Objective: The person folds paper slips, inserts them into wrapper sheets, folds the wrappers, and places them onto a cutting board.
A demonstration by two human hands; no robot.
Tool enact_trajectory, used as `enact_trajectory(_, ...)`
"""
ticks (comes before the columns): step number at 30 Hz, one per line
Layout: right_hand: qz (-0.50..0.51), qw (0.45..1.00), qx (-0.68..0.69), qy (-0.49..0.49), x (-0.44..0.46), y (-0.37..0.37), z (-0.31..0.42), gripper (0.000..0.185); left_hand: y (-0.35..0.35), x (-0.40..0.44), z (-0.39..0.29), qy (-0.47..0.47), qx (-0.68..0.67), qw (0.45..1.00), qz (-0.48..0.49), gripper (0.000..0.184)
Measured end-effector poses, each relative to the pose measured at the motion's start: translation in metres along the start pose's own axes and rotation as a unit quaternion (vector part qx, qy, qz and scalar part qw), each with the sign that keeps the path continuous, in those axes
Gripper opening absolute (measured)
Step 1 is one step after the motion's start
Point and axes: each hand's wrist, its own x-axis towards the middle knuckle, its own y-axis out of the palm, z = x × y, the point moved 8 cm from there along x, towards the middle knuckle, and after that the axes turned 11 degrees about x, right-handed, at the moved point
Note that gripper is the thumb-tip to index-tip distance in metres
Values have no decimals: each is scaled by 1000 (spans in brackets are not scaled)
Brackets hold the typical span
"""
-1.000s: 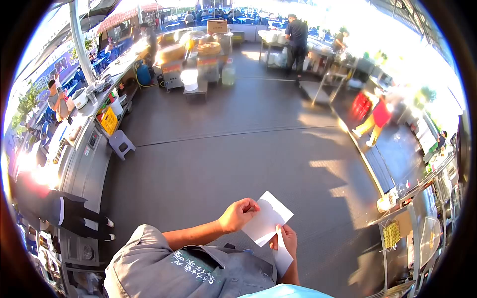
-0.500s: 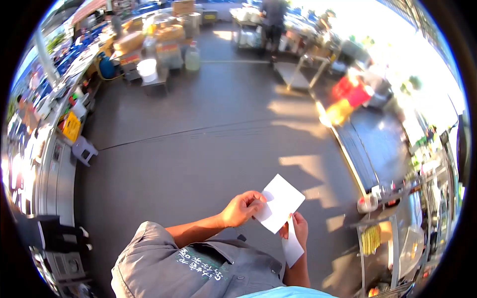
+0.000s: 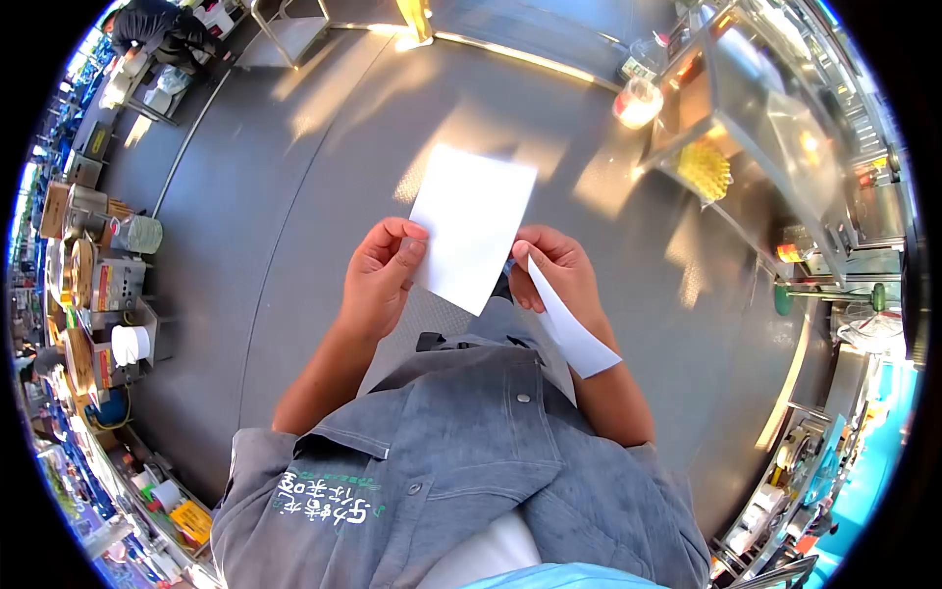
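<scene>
My left hand (image 3: 385, 273) is closed, with thumb and fingers pinching the left edge of a white paper sheet (image 3: 473, 226). The sheet is blank on the side facing me and is held up in front of my chest. At its right edge, my right hand (image 3: 557, 270) is closed on a narrow, slightly curled strip of white paper (image 3: 572, 329), which hangs down over my wrist. The fingertips of that hand meet the sheet's edge; whether they also grip it, I cannot tell.
Grey floor (image 3: 324, 177) spreads around me. A metal rack (image 3: 706, 128) with a yellow bundle (image 3: 705, 172) stands at the upper right, beside a jar (image 3: 638, 103). Boxes and a white bucket (image 3: 130, 345) line the left. A person in dark clothes (image 3: 167, 34) bends at the upper left.
My view has turned to the right, bringing the rack nearer the middle. Both hands and the sheet now sit more centrally and higher in view, with the sheet more upright. Both hands keep their hold.
</scene>
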Motion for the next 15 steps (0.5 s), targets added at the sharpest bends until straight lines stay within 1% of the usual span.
enact_trajectory(4,59,995,74,15,93,-27,42,21,21,102,-22,-7,50,999,2,8)
enact_trajectory(5,57,994,88,17,113,-42,59,21,37,129,-24,-9,67,998,2,8)
enact_trajectory(7,37,998,37,27,155,-49,100,20,55,175,-42,-7,74,997,-10,8)
enact_trajectory(9,42,997,53,25,200,-61,137,19,72,234,-49,-2,66,998,-24,8)
enact_trajectory(11,47,996,62,40,227,-69,155,19,80,271,-46,-23,42,999,9,8)
enact_trajectory(12,56,995,71,41,242,-69,167,19,84,288,-49,-22,34,999,6,8)
enact_trajectory(14,66,994,77,39,281,-82,184,19,99,332,-46,-33,6,999,32,9)
enact_trajectory(15,75,990,110,45,304,-85,192,17,102,359,-49,-33,1,999,32,9)
